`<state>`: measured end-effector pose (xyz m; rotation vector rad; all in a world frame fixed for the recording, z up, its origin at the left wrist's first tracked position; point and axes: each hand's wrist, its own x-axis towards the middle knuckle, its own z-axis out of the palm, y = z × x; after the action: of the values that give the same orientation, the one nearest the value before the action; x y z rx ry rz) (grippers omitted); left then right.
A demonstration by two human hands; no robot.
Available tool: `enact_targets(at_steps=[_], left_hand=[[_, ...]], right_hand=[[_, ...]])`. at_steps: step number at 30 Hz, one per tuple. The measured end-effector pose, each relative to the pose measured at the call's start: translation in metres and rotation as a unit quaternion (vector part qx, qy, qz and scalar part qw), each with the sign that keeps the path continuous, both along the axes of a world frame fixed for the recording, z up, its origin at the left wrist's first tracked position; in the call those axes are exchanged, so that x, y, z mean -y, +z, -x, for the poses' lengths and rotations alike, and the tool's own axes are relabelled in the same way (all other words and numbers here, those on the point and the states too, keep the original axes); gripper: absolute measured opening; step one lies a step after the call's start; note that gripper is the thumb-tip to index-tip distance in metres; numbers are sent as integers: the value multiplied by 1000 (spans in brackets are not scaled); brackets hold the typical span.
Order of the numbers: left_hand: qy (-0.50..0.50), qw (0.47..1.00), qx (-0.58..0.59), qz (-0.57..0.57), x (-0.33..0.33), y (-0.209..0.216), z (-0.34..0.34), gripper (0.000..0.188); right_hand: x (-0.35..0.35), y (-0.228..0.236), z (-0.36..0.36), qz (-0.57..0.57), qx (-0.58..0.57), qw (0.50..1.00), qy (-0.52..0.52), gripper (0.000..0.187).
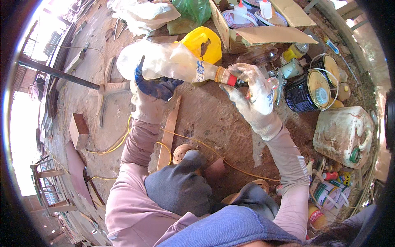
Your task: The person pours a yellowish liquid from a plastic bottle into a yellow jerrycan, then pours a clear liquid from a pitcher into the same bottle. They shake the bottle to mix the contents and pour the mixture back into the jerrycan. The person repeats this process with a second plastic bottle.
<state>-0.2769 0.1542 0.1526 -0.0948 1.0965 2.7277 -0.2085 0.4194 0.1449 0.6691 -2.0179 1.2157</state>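
Note:
A large clear plastic bottle [175,61] with blue handwriting lies nearly level in front of me, its base to the left and its neck to the right. My left hand [152,90], in a white glove with a dark blue coating, grips the body from below, thumb up its near side. At the neck, my right hand [257,94], in a stained white glove, has its fingers closed around the red cap end [232,80]. Part of the cap is hidden by those fingers. Behind the bottle stands a yellow plastic jug [210,43] with a dark, ragged opening.
A cardboard box [267,36] holding tubs and squeeze bottles stands at the far right. Black paint cans [302,94] and a dirty white jerrycan [341,133] line the right side. A wooden plank [169,127] and yellow cord [214,145] lie near my feet; a wooden block [78,131] is at left.

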Motion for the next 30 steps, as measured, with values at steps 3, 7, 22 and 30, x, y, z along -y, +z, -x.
enact_targets(at_steps=[3, 7, 22, 30], left_hand=[[-33, 999, 2, -7, -2, -1, -3, 78], [-95, 993, 6, -69, 0, -12, -5, 77], [-135, 967, -158, -145, -16, -4, -7, 61], [-234, 939, -125, -219, -34, -18, -29, 63]], right_hand=[[-9, 1, -5, -90, -42, 995, -23, 42], [-18, 7, -13, -170, -93, 981, -30, 42], [-29, 0, -51, 71, 173, 982, -6, 41], [-43, -2, -68, -352, -65, 899, -253, 59]])
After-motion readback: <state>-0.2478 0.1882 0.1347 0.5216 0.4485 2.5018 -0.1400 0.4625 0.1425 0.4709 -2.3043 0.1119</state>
